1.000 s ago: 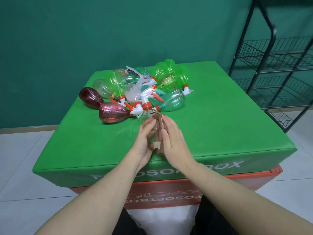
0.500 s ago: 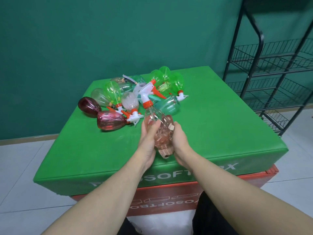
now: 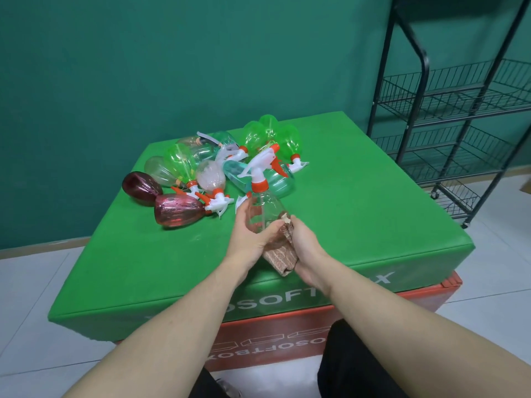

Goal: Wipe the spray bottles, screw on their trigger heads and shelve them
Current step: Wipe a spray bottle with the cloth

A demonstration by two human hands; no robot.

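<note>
Head view looks down on a green padded box serving as the table [image 3: 359, 225], stacked on a red box [image 3: 287, 337] with white lettering; both hands meet above its near edge, close to the middle. Left hand [image 3: 247, 237] curls round the lower body of a clear spray bottle [image 3: 265, 209], thumb across the front, fingers hidden behind it; the bottle tilts away from the person, raised off the table, with its white trigger head [image 3: 260, 165] and orange collar screwed on and pointing toward the far side. Right hand [image 3: 304, 248] grips a brownish striped cloth [image 3: 281, 254], pressing it against the bottle's base and right side; the cloth hangs below the bottle between the two hands.

Behind the held bottle, toward the far left corner of the table, lies a pile of other bottles [image 3: 218, 168] on their sides, touching and overlapping; green ones [image 3: 270, 136] sit at the back, a pale blue-green one [image 3: 275, 179] just behind the raised trigger head, clear ones in the middle, two dark red ones [image 3: 178, 211] nearest the left edge; several show white and orange trigger heads.

Off the table's right edge stands a black wire shelf rack [image 3: 459, 110] on castors, on a pale tiled floor [image 3: 28, 282]; a teal wall [image 3: 172, 53] fills the background.
</note>
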